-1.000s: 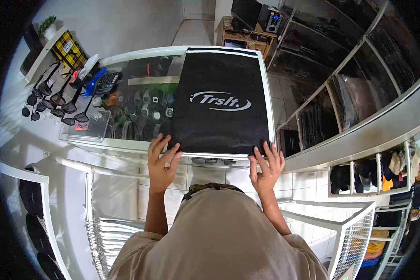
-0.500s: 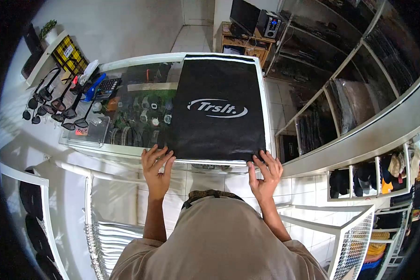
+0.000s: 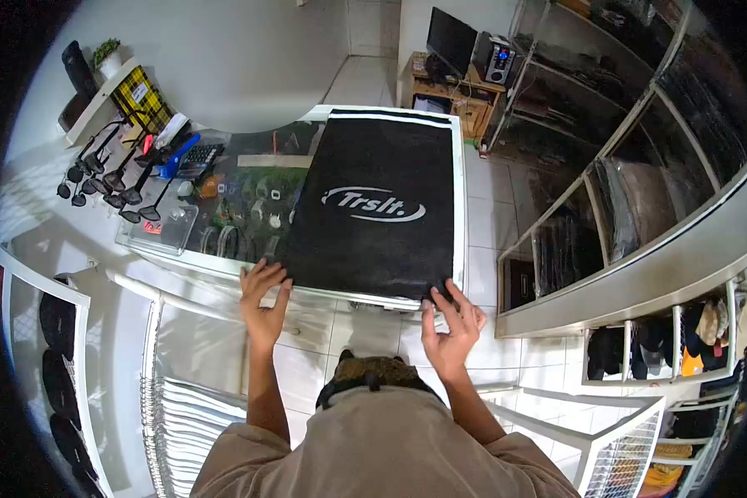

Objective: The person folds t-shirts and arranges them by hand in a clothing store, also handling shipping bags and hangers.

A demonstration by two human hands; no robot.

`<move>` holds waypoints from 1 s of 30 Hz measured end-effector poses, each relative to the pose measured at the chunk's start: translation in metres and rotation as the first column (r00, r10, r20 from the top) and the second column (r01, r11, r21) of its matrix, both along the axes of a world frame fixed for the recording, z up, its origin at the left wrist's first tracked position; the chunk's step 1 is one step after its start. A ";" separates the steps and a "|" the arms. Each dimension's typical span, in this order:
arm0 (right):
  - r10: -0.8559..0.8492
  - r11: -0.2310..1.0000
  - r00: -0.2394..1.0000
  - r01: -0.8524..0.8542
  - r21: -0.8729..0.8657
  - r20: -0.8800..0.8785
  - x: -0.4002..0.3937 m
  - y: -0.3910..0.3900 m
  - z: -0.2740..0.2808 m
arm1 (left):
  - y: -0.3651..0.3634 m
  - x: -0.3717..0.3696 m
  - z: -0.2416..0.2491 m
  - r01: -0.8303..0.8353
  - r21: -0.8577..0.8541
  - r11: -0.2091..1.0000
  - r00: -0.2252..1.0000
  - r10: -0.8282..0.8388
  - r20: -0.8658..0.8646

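A black cloth mat (image 3: pixel 378 207) with a white "Trslt." logo lies flat on the right part of a glass display counter (image 3: pixel 249 178). My left hand (image 3: pixel 261 303) has its fingers spread, fingertips touching the mat's near left corner. My right hand (image 3: pixel 450 325) is spread too, fingertips at the mat's near right corner. Neither hand grips anything.
Watches show under the counter glass (image 3: pixel 253 212). Sunglasses on stands (image 3: pixel 108 178), a calculator (image 3: pixel 197 156) and a clear tray (image 3: pixel 162 228) sit at the counter's left. Glass shelving (image 3: pixel 639 166) lines the right. White wire racks (image 3: pixel 183 415) stand below.
Both hands have drawn back toward me, from resting on the mat's near corners to only fingertips touching its edge. The view has shifted back slightly.
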State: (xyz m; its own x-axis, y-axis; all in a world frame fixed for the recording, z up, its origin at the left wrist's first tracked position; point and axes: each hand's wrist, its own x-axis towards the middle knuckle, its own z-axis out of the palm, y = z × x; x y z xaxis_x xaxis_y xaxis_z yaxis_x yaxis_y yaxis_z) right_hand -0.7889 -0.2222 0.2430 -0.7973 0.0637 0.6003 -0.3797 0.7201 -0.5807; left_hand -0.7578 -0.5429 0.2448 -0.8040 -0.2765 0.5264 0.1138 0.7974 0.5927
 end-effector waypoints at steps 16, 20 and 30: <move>-0.166 0.913 0.980 0.196 -0.359 0.113 0.202 0.103 -0.038 | 0.155 0.132 -0.045 0.368 0.495 0.787 0.879 -0.469 0.091; -0.374 0.841 0.881 0.454 -0.295 0.289 0.314 0.128 -0.052 | 0.192 0.188 -0.060 0.509 0.565 0.649 0.726 -0.677 0.123; -0.765 0.492 0.556 0.830 -0.263 0.325 0.505 0.181 -0.019 | 0.314 0.279 -0.053 0.783 0.571 0.247 0.117 -0.960 0.255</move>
